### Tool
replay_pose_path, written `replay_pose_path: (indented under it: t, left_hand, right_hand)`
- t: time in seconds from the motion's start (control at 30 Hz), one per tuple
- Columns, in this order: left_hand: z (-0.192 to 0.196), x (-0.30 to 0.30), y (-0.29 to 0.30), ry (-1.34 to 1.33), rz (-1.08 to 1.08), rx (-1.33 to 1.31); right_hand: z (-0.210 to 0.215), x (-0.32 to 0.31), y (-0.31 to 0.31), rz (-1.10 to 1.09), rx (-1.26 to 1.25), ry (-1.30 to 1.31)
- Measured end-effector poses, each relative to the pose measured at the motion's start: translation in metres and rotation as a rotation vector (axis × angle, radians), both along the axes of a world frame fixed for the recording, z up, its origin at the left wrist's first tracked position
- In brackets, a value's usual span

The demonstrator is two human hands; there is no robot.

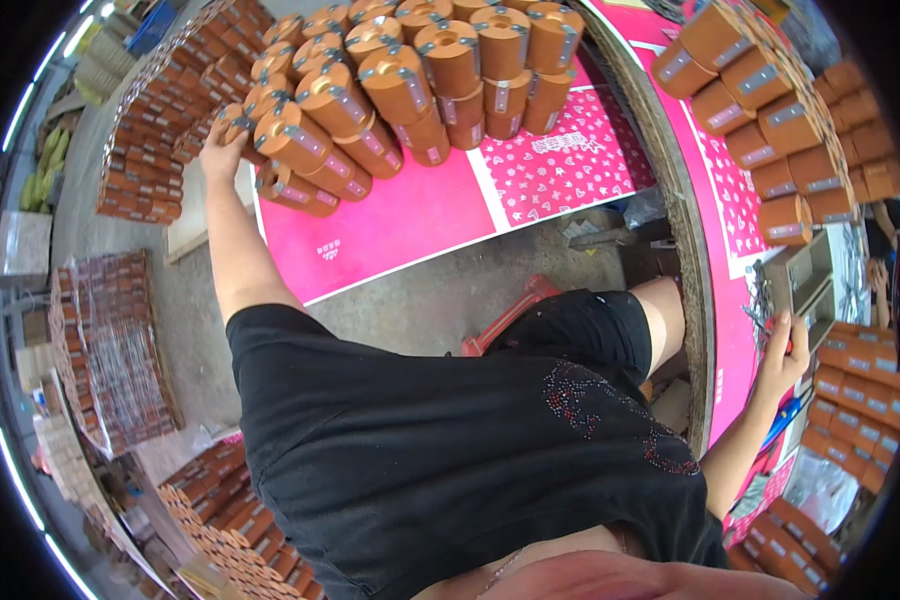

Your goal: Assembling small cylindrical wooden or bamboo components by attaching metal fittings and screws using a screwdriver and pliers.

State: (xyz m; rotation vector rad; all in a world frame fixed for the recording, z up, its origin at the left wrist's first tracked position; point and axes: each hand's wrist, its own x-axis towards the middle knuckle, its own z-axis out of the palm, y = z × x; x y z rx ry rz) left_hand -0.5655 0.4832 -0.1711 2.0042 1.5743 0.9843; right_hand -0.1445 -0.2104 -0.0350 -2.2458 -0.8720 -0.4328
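My left arm reaches out to the far left, and my left hand point(224, 152) is closed round an orange-brown cylinder point(233, 124) at the left end of a stack. Similar cylinders point(394, 82) stand two high on the pink-covered table point(390, 225), with round holes in their tops and small metal fittings. Over the right-hand bench my right hand point(782, 362) is closed on a small tool with red showing by the fingers; its kind cannot be made out. Several small metal tools point(760, 300) lie just beyond that hand.
More cylinders point(760, 110) are piled on the right bench, beside a grey open box point(802, 275). A raw board edge point(682, 200) runs along that bench. A red stool point(515, 315) stands below. Tall stacks point(150, 140) and a wrapped pallet point(120, 350) occupy the left floor.
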Motion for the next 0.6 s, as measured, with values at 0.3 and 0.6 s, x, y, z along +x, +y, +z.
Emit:
replay_pose_path:
  t: [0.3,0.6]
  left_hand:
    - [0.085,0.055,-0.056,0.123,0.074,0.245]
    - [0.222,0.193,-0.183,-0.468,-0.425,0.429]
  right_hand:
    - [0.003,0.006,-0.022,-0.275,0.213,0.136]
    - [-0.045,0.034,-0.086,-0.417,0.832,0.690]
